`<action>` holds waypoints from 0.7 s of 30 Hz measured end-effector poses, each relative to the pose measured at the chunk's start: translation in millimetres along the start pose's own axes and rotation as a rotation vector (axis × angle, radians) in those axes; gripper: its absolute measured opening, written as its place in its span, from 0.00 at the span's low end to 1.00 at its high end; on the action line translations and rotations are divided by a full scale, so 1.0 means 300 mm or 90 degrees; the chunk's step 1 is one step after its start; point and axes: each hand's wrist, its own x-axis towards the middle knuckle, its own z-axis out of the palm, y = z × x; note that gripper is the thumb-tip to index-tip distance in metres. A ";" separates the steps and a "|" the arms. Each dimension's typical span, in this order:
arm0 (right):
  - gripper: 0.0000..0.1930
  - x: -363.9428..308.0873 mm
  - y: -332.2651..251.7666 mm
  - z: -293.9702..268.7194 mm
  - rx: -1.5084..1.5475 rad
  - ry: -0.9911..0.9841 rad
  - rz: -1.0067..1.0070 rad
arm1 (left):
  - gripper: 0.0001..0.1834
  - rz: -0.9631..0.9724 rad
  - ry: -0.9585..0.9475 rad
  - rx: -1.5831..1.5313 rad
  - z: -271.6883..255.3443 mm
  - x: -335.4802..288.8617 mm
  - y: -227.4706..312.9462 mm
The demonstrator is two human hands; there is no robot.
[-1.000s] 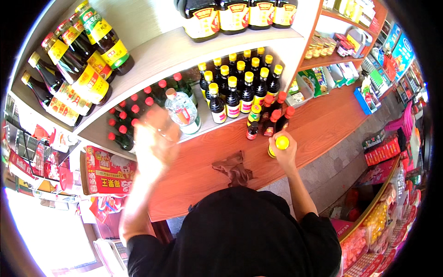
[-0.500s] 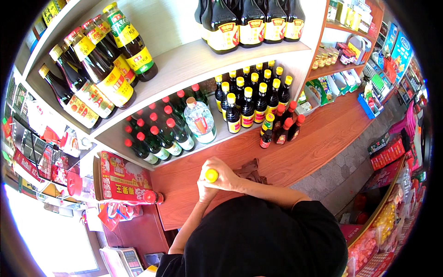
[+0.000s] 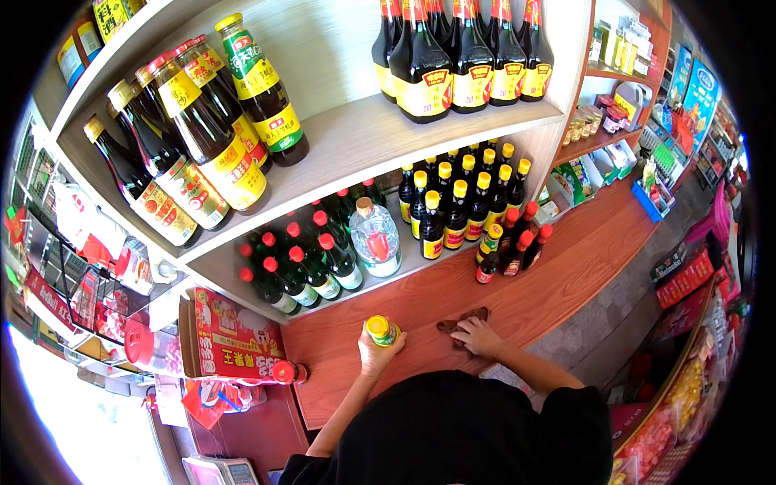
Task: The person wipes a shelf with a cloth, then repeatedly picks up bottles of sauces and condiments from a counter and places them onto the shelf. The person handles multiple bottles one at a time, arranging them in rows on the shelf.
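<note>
My left hand (image 3: 378,356) is wrapped round a bottle (image 3: 381,329) with a yellow cap and a green and yellow label, held over the wooden counter (image 3: 436,304). To its right, my right hand (image 3: 480,338) is down on a crumpled brown cloth (image 3: 449,326), its fingers closing on the fabric. Just beyond stand small bottles with red caps (image 3: 518,252) and a small yellow-capped bottle (image 3: 491,239).
Dark yellow-capped bottles (image 3: 457,212), green red-capped bottles (image 3: 326,275) and a large clear jug (image 3: 377,242) fill the lower shelf. Larger sauce bottles line the upper shelf (image 3: 339,133). A red carton (image 3: 234,335) and a red-lidded jar (image 3: 284,373) stand at left.
Both hands were together round the yellow-capped bottle. My right hand has let go of it and moved right onto the brown cloth; the left still holds the bottle. The view has shifted slightly.
</note>
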 end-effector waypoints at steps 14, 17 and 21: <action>0.12 0.517 -0.596 -0.595 0.389 0.388 -0.233 | 0.37 0.192 -0.096 0.019 -0.048 0.045 -0.177; 0.10 0.513 -0.573 -0.588 0.934 0.325 0.011 | 0.34 0.113 -0.098 -0.039 -0.037 0.050 -0.089; 0.11 0.462 -0.336 -0.365 0.430 0.489 0.007 | 0.28 -0.003 -0.065 -0.085 0.021 0.062 -0.071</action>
